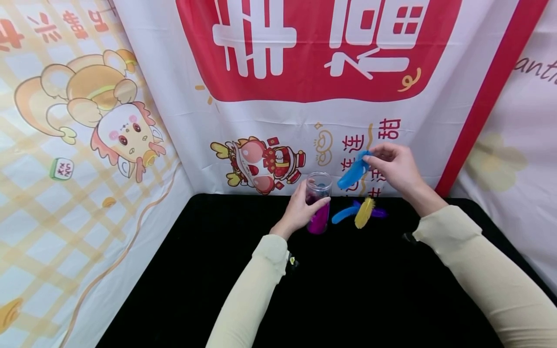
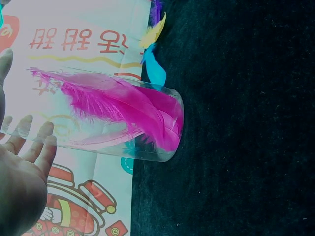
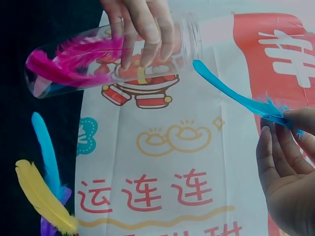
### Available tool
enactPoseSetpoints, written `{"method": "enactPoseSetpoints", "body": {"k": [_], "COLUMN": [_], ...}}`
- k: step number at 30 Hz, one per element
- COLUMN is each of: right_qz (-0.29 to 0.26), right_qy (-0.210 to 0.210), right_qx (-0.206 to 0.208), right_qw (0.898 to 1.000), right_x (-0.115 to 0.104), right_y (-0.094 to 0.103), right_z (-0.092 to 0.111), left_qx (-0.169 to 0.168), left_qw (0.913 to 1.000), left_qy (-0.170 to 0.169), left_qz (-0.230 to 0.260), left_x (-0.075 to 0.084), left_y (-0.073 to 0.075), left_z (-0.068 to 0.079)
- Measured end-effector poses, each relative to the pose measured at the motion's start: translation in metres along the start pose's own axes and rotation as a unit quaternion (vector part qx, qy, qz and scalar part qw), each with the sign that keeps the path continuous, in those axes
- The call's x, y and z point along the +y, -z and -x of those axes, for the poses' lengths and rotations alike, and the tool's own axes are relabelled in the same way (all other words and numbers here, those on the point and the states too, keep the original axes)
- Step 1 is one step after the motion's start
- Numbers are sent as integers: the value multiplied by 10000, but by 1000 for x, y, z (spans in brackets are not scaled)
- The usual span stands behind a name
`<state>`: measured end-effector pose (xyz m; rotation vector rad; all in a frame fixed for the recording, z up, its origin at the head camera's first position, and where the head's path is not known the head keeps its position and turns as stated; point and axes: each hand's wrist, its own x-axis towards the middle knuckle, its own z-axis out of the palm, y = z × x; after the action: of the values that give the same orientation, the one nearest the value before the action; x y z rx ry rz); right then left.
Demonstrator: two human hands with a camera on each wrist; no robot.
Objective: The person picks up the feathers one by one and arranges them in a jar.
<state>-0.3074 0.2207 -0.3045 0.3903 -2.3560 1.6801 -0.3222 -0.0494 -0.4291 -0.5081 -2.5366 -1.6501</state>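
Note:
A clear, open-topped jar (image 1: 321, 223) stands upright near the back of the black table, and my left hand (image 1: 299, 209) grips its upper part. Bright pink feathers (image 2: 133, 105) fill the lower part of the jar. Between thumb and fingertips my right hand (image 1: 397, 168) pinches the end of a blue feather (image 1: 353, 174), held in the air right of the jar. In the right wrist view, that feather's free tip is close to the jar's rim (image 3: 193, 37). A second blue feather (image 1: 344, 214), a yellow feather (image 1: 364, 213) and a purple feather (image 1: 379, 212) lie overlapping on the table.
The black tabletop (image 1: 348, 290) stretches from the jar toward me. Right behind it hangs a white and red printed cloth (image 1: 304, 116). A yellow-checked cloth (image 1: 78, 193) hangs on the left, and another pale printed cloth (image 1: 513, 174) on the right.

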Motion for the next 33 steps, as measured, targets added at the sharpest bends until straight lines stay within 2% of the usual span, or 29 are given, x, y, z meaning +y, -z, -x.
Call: {"method": "enactPoseSetpoints", "body": {"k": [11,18,33], "right_qz": [-145,-176,88], "right_qy": [376,427,669], "right_qx": [106,88,-51], "right_qw": [9991,9989,9977], "right_x": [-6,-15,-29], "right_y": [-3,-6,-24], "right_z": [-6,-9,-13], "left_qx": [29,31,11], "left_qw": [9999,9999,9999], "left_qy": [-55,-45,-71], "left_qz": [-85,-127,-99], "left_x": [2,4,1], "left_y": [0,0,0], "left_z": [0,-1,1]}}
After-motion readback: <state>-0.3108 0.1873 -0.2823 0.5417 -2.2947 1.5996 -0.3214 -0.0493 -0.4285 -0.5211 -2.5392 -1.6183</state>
